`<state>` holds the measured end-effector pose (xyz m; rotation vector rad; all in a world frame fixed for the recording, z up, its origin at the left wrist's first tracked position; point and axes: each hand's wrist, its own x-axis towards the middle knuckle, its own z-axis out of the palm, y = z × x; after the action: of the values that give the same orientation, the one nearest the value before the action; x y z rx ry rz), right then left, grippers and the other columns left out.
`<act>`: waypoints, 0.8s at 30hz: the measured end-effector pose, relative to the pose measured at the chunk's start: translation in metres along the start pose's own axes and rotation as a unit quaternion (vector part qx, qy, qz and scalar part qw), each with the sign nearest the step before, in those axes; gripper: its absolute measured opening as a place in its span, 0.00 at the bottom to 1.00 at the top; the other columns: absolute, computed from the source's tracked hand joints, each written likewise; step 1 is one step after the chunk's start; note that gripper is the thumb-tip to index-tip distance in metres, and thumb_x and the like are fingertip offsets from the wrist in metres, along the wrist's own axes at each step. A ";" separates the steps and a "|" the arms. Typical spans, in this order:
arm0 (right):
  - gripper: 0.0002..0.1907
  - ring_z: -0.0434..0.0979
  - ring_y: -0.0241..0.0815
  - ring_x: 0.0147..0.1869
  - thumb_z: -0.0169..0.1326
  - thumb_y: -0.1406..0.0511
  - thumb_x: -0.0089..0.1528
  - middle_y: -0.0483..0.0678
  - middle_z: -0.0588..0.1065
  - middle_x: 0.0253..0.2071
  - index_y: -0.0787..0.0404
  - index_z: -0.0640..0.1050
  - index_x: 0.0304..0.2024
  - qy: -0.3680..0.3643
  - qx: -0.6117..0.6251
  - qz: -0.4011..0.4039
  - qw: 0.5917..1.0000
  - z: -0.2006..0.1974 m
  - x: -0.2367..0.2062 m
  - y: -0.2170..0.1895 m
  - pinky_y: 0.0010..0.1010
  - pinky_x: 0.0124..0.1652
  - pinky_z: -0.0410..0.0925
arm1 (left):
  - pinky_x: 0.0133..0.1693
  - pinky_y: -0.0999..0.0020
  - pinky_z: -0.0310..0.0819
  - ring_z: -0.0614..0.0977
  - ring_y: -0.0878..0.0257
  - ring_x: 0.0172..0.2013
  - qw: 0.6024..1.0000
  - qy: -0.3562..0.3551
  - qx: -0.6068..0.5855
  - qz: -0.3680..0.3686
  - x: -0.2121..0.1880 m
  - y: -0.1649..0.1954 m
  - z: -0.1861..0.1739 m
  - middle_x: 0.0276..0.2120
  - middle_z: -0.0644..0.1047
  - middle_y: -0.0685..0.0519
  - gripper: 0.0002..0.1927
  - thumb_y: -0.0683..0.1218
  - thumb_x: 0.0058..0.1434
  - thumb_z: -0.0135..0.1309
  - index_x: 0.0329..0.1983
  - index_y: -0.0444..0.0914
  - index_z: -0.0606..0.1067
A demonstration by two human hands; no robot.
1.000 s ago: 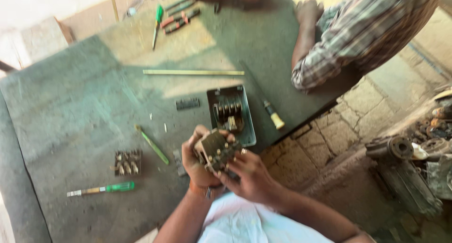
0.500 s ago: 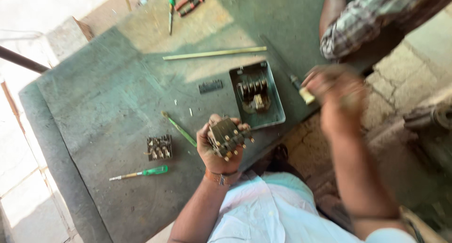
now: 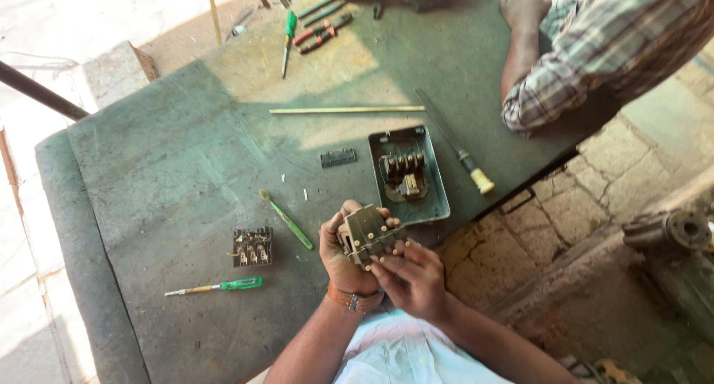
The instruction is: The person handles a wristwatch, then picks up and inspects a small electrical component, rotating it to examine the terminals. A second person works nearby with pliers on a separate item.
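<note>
Now both hands, left hand (image 3: 343,259) and right hand (image 3: 413,278), close their fingers on a switch block (image 3: 367,236) near the open metal box (image 3: 410,174) on the counter (image 3: 171,176).

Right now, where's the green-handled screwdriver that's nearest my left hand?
The green-handled screwdriver lies flat on the worktable, left of your left hand and just below the small dark terminal block.

Left hand (image 3: 343,251): raised over the table edge, fingers curled closed around a held part, strap worn at the wrist. Right hand (image 3: 413,278): placed just beside it, fingertips (image 3: 378,266) pressed against the same part. Both forearms bare.
</note>
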<state>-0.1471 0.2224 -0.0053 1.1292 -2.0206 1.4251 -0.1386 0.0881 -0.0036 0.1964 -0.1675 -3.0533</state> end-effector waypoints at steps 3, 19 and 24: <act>0.11 0.79 0.44 0.31 0.65 0.70 0.57 0.50 0.76 0.32 0.66 0.83 0.43 -0.032 -0.001 0.005 0.999 -0.006 0.001 -0.008 0.33 0.30 0.71 | 0.45 0.51 0.80 0.82 0.46 0.44 1.000 0.000 -0.010 0.012 0.000 0.004 0.001 0.41 0.80 0.41 0.17 0.58 0.68 0.44 0.39 0.41 0.72; 0.20 0.80 0.51 0.30 0.64 0.56 0.63 0.50 0.78 0.29 0.63 0.80 0.51 -0.220 -0.048 0.106 0.969 -0.019 0.020 -0.015 0.43 0.31 0.70 | 0.45 0.51 0.81 0.83 0.47 0.44 0.999 0.035 0.029 0.021 0.008 -0.004 0.005 0.42 0.80 0.41 0.18 0.59 0.67 0.42 0.38 0.41 0.71; 0.24 0.82 0.50 0.32 0.63 0.55 0.62 0.52 0.79 0.30 0.62 0.79 0.54 -0.254 -0.034 0.145 0.956 -0.030 0.027 -0.016 0.42 0.33 0.72 | 0.48 0.51 0.80 0.82 0.48 0.44 0.998 0.046 0.034 0.006 0.010 -0.003 0.015 0.43 0.80 0.41 0.18 0.60 0.68 0.42 0.40 0.42 0.72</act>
<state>-0.1533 0.2377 0.0346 1.3126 -2.6632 1.2703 -0.1509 0.0922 0.0097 0.3376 -0.2659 -3.0214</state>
